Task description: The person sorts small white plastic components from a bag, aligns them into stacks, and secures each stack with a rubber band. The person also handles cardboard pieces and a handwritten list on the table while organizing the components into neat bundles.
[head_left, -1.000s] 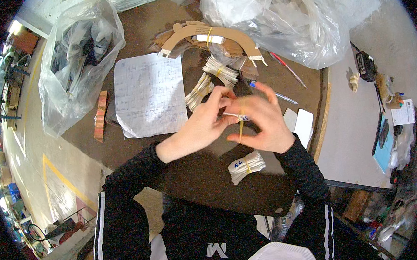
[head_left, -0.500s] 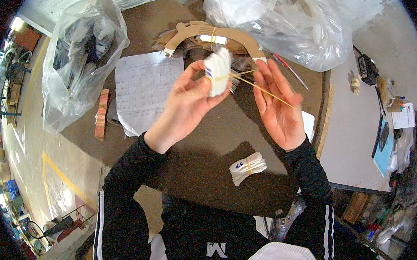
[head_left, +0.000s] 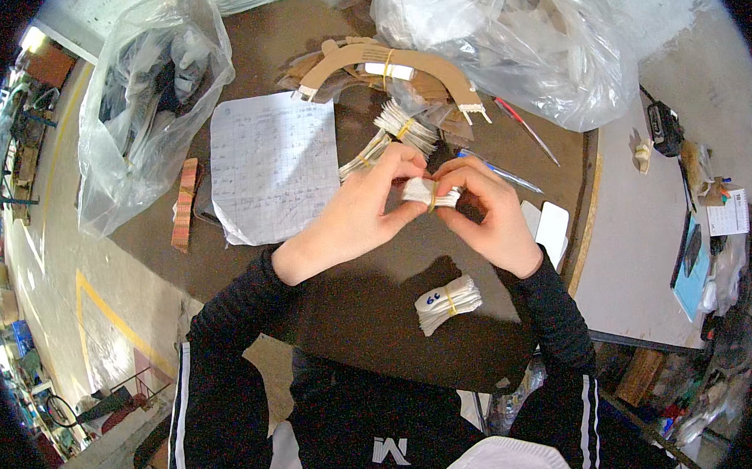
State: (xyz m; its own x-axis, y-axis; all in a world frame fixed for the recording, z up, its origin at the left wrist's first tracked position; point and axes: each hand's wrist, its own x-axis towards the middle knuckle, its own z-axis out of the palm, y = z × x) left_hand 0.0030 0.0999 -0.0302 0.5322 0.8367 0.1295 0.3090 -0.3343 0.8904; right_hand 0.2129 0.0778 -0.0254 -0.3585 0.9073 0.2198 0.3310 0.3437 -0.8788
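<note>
Above the middle of the brown table, a small stack of white fabric pieces with a yellow rubber band round it is pinched between both hands. My left hand closes on its left end. My right hand grips the right end, fingers bent around it. Just beyond them lie other banded white bundles, partly hidden by my left hand. Nearer to me, a banded white bundle with a blue handwritten mark rests on the table.
A handwritten sheet lies at left, beside a reddish strip bundle. Curved cardboard pieces lie at the back between two clear plastic bags. A red pen, a blue pen and a white card are at right.
The right hand has moved in from the right and now grips the stack too. The rubber band, stretched out before, now sits snug around it. The stack is lower and nearer me.
</note>
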